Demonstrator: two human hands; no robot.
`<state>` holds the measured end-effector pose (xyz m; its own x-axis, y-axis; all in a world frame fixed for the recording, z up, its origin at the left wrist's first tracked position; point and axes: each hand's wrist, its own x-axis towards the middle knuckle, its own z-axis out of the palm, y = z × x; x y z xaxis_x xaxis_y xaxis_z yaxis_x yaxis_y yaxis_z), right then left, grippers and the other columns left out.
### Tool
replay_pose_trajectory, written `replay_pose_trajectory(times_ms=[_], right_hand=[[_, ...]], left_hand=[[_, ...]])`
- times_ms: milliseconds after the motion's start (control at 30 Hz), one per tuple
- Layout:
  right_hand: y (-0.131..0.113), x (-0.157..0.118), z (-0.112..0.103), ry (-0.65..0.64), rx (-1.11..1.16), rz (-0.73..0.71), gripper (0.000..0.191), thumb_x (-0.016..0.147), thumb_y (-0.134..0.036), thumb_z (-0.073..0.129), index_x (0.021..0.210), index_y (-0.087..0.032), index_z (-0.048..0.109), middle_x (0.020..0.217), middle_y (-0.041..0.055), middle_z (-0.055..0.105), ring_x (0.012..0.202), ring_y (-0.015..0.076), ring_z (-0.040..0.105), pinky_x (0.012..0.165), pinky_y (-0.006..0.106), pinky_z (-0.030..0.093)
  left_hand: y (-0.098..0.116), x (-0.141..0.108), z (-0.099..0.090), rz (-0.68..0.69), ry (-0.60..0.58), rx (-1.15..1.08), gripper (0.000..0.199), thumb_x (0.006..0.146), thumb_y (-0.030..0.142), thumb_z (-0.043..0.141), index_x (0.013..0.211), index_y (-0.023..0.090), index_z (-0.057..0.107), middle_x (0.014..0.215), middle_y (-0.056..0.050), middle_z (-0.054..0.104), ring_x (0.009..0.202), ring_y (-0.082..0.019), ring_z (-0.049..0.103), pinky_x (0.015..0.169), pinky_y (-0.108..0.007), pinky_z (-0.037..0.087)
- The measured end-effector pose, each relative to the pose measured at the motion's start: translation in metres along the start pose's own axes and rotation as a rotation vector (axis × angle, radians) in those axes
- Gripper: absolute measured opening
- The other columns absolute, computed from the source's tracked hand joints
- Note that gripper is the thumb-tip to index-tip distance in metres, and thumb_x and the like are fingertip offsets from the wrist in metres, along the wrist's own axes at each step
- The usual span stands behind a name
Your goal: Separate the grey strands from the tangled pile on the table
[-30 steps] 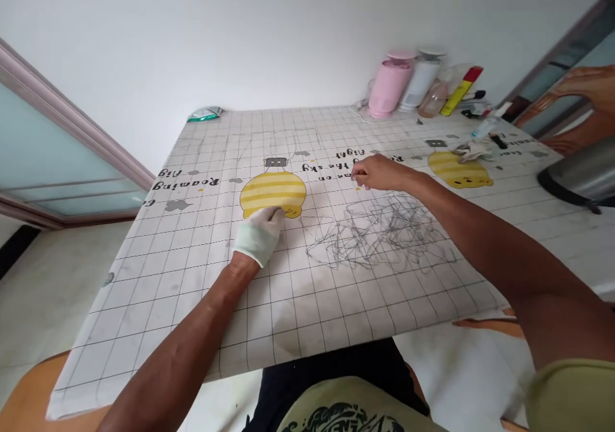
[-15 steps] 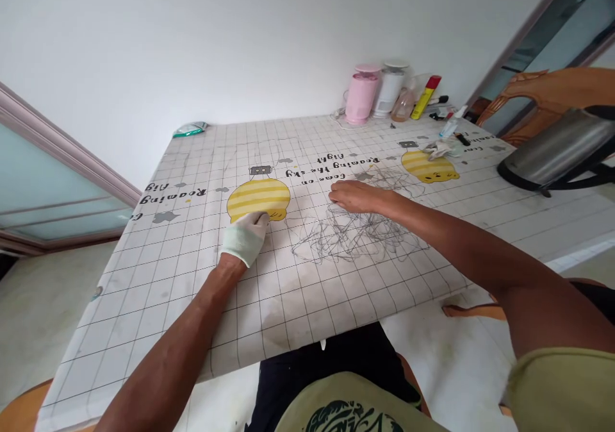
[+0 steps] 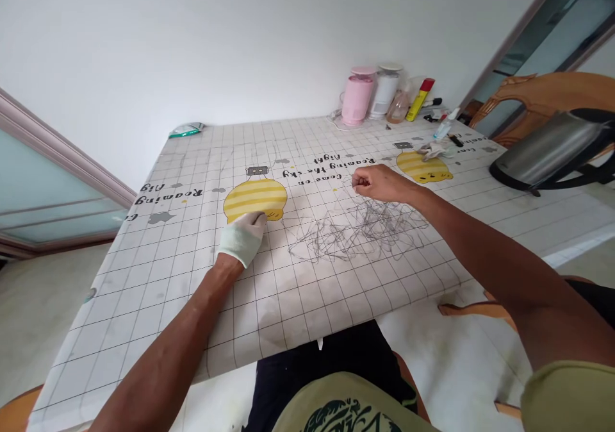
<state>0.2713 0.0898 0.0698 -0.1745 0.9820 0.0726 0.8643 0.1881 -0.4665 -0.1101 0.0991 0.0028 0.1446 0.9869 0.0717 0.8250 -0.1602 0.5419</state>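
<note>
Fingers [image 3: 258, 220] of the left hand [image 3: 241, 234], in 1 white glove: bent and drawn together, tips down by the tangle's left end; whether they grip a strand, cannot tell. Fingers [image 3: 362, 181] of the right hand [image 3: 377, 183], bare: curled in closely, above the tangle's far side; any strand in them, too fine to tell.

Items, left to right:
- 1 tablecloth [image 3: 120, 316], white, grid-lined, printed with yellow balloon figures and lettering, under everything listed below except the chair.
- 1 green-and-white packet [image 3: 186, 131], at the far left corner.
- 1 tangle of thin dark strands [image 3: 379, 224], loose and spread flat, between the left hand and the right forearm.
- 2 cylindrical devices, pink [image 3: 358, 100] and white [image 3: 385, 93], upright, side by side near the wall.
- 1 pinkish bottle [image 3: 398, 108].
- 1 yellow tube [image 3: 419, 100], red-topped, tilted.
- 1 crumpled whitish cloth [image 3: 434, 150].
- 1 spray bottle [image 3: 444, 125], tilted.
- 1 steel kettle [image 3: 548, 153], black-handled.
- 1 wooden chair [image 3: 571, 84], behind the kettle.
</note>
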Motion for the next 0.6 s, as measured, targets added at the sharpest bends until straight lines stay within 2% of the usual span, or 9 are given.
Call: replay_pose_trajectory(times_ms=[133,367,467,600], right_hand=[[0.003,-0.015,0.004,0.05,0.264,0.09,0.005,0.088,-0.022,0.072,0.088,-0.021,0.067,0.074,0.0019,0.072,0.066,0.0167,0.064,0.06,0.028,0.043],[0.013,-0.036,0.022,0.2,0.529,-0.028,0.014,0.094,-0.035,0.069,0.091,-0.023,0.062,0.081,0.0032,0.074,0.075,0.0192,0.069,0.072,0.033,0.054],[0.015,-0.043,0.027,0.257,0.612,-0.084,0.018,0.096,-0.04,0.069,0.094,-0.024,0.061,0.089,0.0039,0.074,0.081,0.0201,0.072,0.078,0.036,0.058],[0.011,-0.051,0.027,0.243,0.689,-0.168,0.017,0.099,-0.041,0.068,0.095,-0.024,0.064,0.094,0.0044,0.073,0.085,0.0206,0.073,0.083,0.039,0.06]], left_hand=[[0.0,0.0,0.001,-0.008,0.005,-0.036,0.036,0.099,0.043,0.045,0.098,0.027,0.078,0.103,-0.005,0.079,0.097,-0.025,0.068,0.085,-0.032,0.047],[0.009,-0.002,-0.004,-0.099,0.05,-0.172,0.037,0.099,0.042,0.049,0.113,0.028,0.079,0.111,-0.003,0.082,0.111,-0.026,0.072,0.097,-0.033,0.051],[0.024,-0.006,-0.007,-0.06,0.052,-0.174,0.036,0.099,0.043,0.05,0.113,0.028,0.08,0.115,-0.003,0.081,0.114,-0.026,0.072,0.102,-0.034,0.051],[0.061,-0.006,-0.009,0.057,-0.009,-0.105,0.038,0.098,0.043,0.054,0.125,0.027,0.077,0.128,-0.007,0.078,0.122,-0.029,0.068,0.107,-0.038,0.049]])
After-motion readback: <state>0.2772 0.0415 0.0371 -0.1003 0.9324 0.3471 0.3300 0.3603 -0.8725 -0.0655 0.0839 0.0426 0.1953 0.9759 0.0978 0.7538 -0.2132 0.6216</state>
